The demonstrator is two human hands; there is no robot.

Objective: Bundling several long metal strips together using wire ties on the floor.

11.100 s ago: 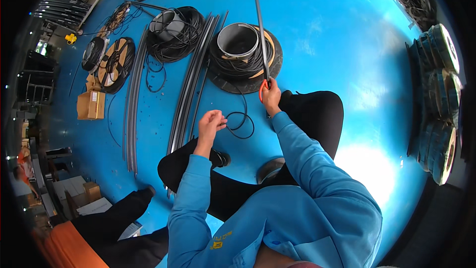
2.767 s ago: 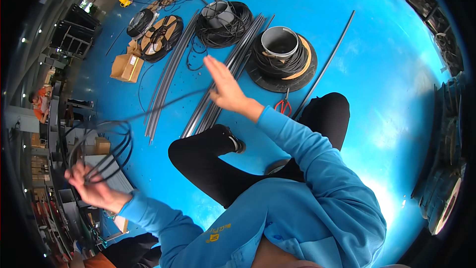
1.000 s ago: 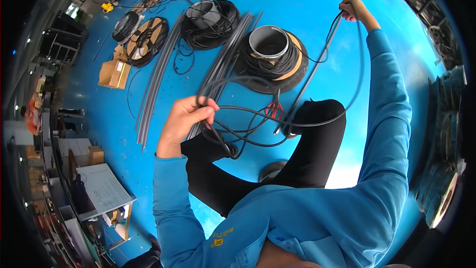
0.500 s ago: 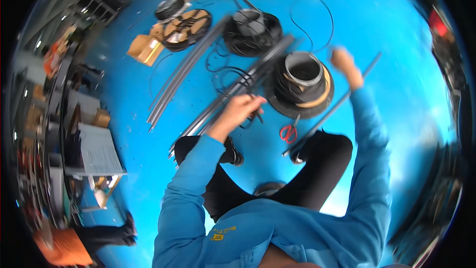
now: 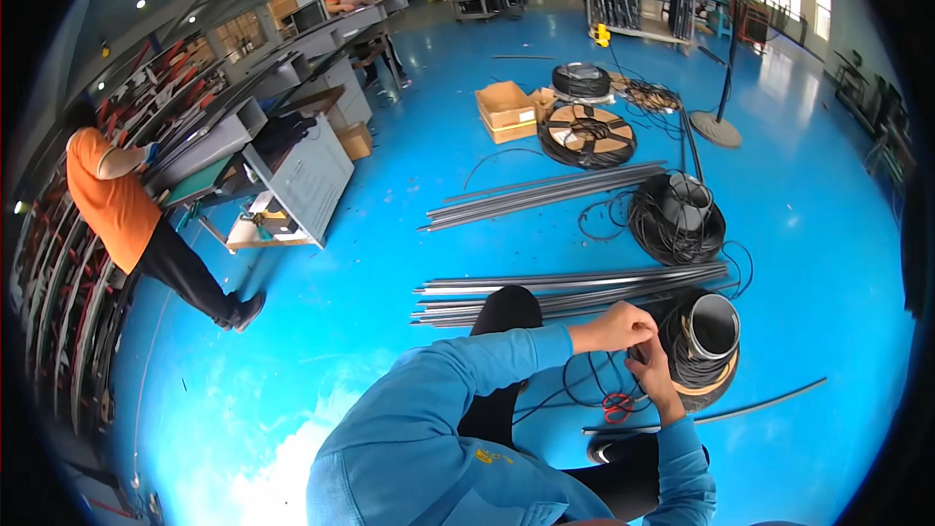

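Note:
My left hand (image 5: 616, 327) and my right hand (image 5: 656, 376) meet in front of me, fingers pinched together. Between them they grip a thin black cord (image 5: 591, 370), mostly hidden by the fingers; its loops hang below toward the floor. Just beyond the hands stands a spool of black cord (image 5: 688, 357) with a grey hollow core. On the floor under my hands lie red-handled scissors (image 5: 617, 409). A single long dark rod (image 5: 750, 410) lies beside them, reaching off to the right.
Two bundles of long grey rods (image 5: 575, 282) (image 5: 536, 197) lie on the blue floor. Beyond are another cord spool (image 5: 679, 224), a cardboard-sided reel (image 5: 587, 132), an open cardboard box (image 5: 506, 109) and a standing fan (image 5: 719, 127). One person in orange (image 5: 115, 197) works at a bench on the left.
My view has swung left and up. My right hand, earlier raised away to the right, has come together with my left hand at the cord.

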